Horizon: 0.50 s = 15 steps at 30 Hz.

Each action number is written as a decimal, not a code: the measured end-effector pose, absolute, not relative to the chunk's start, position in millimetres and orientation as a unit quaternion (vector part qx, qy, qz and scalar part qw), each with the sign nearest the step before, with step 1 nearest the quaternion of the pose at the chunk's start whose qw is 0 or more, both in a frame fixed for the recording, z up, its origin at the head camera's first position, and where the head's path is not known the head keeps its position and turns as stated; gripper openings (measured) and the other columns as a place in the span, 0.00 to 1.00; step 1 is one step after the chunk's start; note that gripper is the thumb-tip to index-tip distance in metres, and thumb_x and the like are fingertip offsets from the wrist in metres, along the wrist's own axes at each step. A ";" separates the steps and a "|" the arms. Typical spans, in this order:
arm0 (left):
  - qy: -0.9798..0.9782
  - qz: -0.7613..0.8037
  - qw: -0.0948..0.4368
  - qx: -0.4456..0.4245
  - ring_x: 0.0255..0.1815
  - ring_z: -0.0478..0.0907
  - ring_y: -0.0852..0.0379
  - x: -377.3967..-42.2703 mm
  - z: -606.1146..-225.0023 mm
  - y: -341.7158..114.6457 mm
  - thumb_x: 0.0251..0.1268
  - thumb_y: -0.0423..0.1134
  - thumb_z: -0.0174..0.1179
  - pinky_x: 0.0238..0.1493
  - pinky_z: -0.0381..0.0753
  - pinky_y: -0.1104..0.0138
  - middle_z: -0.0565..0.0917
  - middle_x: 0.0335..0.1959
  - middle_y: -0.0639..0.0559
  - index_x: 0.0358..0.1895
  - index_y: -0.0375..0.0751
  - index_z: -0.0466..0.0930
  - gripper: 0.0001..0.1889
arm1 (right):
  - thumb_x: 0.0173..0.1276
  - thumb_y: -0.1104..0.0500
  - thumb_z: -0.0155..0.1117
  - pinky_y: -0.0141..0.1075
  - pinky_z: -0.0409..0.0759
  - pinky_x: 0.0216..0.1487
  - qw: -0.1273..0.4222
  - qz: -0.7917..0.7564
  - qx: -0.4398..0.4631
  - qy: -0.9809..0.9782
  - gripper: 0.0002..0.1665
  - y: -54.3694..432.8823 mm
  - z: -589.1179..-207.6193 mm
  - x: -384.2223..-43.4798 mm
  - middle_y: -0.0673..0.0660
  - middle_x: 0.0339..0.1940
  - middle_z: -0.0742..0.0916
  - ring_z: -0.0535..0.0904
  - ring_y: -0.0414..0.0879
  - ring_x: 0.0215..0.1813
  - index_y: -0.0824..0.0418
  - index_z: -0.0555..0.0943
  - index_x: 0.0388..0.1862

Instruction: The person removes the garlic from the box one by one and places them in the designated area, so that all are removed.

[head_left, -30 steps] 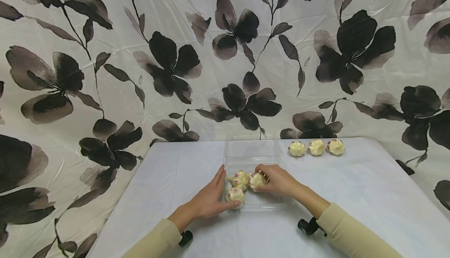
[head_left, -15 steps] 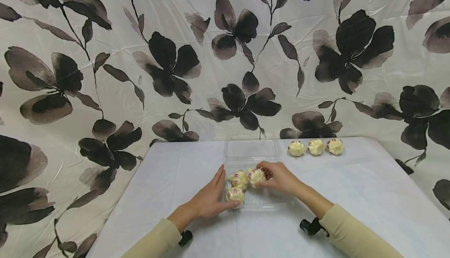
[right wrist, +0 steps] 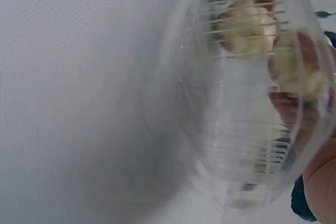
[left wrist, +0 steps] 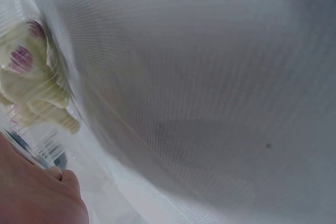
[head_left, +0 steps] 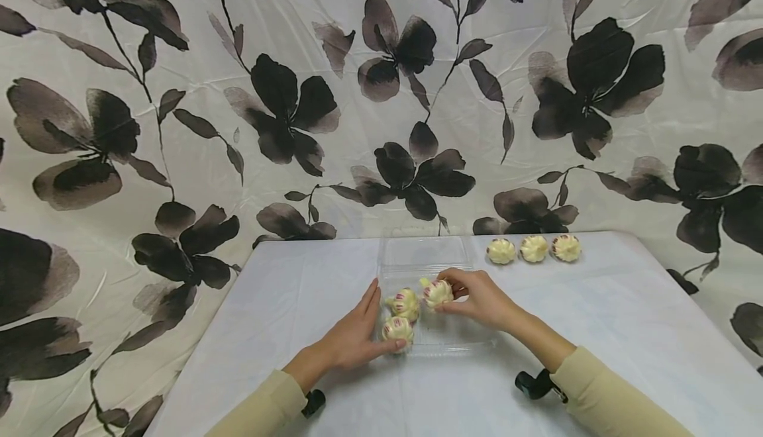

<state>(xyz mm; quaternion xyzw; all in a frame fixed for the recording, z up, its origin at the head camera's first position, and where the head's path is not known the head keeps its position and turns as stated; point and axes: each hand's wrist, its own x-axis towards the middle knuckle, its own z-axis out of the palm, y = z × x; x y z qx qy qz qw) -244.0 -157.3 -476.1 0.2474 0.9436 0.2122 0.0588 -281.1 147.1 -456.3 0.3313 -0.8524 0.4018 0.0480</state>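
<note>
A clear plastic clamshell box (head_left: 453,346) lies with its lid folded back on the table. Two cream garlic bulbs (head_left: 405,304) with purple streaks sit at its left side, one behind the other. My left hand (head_left: 352,336) lies along the box's left wall, fingers straight, with the thumb at the front bulb (head_left: 397,331). A third garlic bulb (head_left: 438,294) is pinched between the thumb and fingers of my right hand (head_left: 479,296), over the box, its stem pointing to the back left. Through the box wall the right wrist view shows this held bulb (right wrist: 294,69).
Three more garlic bulbs (head_left: 533,249) stand in a row at the table's back right. The raised lid (head_left: 426,251) reaches toward the back edge. A white cloth covers the table (head_left: 310,278), and a floral curtain (head_left: 334,126) hangs behind it.
The bulb in my right hand has moved slightly right and back, away from the other two, and its stem now shows. My left hand has stayed in place.
</note>
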 end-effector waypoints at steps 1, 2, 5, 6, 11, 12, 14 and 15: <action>0.943 0.213 0.059 0.247 0.82 0.51 0.41 -243.8 -475.9 -157.5 0.60 0.80 0.52 0.76 0.63 0.50 0.35 0.85 0.42 0.83 0.34 0.34 0.66 | 0.61 0.49 0.80 0.35 0.86 0.48 0.047 0.401 0.331 -0.853 0.26 148.6 -454.3 -280.0 0.47 0.44 0.89 0.86 0.41 0.44 0.56 0.82 0.55; 0.943 0.214 0.059 0.246 0.82 0.51 0.41 -243.7 -475.8 -157.6 0.60 0.80 0.52 0.76 0.63 0.50 0.35 0.85 0.42 0.83 0.34 0.34 0.66 | 0.61 0.49 0.80 0.35 0.86 0.49 0.047 0.400 0.329 -0.854 0.26 150.2 -452.3 -278.9 0.47 0.45 0.89 0.86 0.41 0.45 0.56 0.82 0.56; 0.944 0.216 0.058 0.245 0.82 0.51 0.41 -243.1 -475.8 -158.0 0.60 0.80 0.53 0.76 0.62 0.50 0.35 0.85 0.41 0.83 0.34 0.34 0.66 | 0.62 0.49 0.79 0.35 0.86 0.50 0.042 0.395 0.323 -0.859 0.26 156.4 -447.8 -275.9 0.46 0.46 0.88 0.85 0.41 0.46 0.55 0.82 0.56; 0.943 0.216 0.058 0.245 0.82 0.50 0.41 -243.1 -476.2 -158.0 0.60 0.80 0.53 0.76 0.62 0.50 0.35 0.85 0.41 0.83 0.34 0.34 0.65 | 0.62 0.49 0.79 0.35 0.85 0.50 0.040 0.393 0.320 -0.861 0.26 158.6 -446.5 -274.9 0.46 0.46 0.88 0.85 0.41 0.46 0.55 0.82 0.57; 0.943 0.216 0.059 0.245 0.82 0.50 0.41 -242.6 -477.1 -158.1 0.60 0.80 0.53 0.77 0.61 0.50 0.35 0.85 0.41 0.83 0.34 0.34 0.66 | 0.62 0.50 0.79 0.34 0.85 0.50 0.044 0.390 0.317 -0.864 0.26 171.9 -442.4 -270.3 0.47 0.46 0.88 0.85 0.42 0.46 0.57 0.82 0.56; 0.943 0.216 0.059 0.245 0.82 0.49 0.41 -242.7 -477.1 -158.1 0.60 0.80 0.53 0.77 0.61 0.50 0.35 0.85 0.41 0.83 0.34 0.34 0.66 | 0.62 0.50 0.79 0.34 0.85 0.50 0.046 0.388 0.315 -0.865 0.27 174.7 -441.5 -269.5 0.47 0.47 0.88 0.85 0.42 0.46 0.57 0.82 0.57; 0.943 0.216 0.057 0.247 0.82 0.49 0.41 -243.1 -477.1 -158.1 0.60 0.80 0.53 0.77 0.61 0.50 0.35 0.85 0.41 0.83 0.34 0.34 0.66 | 0.62 0.50 0.79 0.34 0.86 0.49 0.048 0.385 0.311 -0.868 0.27 180.5 -439.7 -268.3 0.48 0.47 0.88 0.85 0.42 0.46 0.57 0.82 0.57; 0.943 0.217 0.055 0.248 0.82 0.49 0.41 -243.2 -476.9 -158.1 0.60 0.80 0.53 0.77 0.61 0.50 0.36 0.85 0.41 0.83 0.33 0.35 0.66 | 0.62 0.50 0.79 0.34 0.86 0.49 0.049 0.383 0.307 -0.870 0.27 183.3 -438.6 -267.8 0.48 0.48 0.88 0.85 0.42 0.46 0.57 0.83 0.57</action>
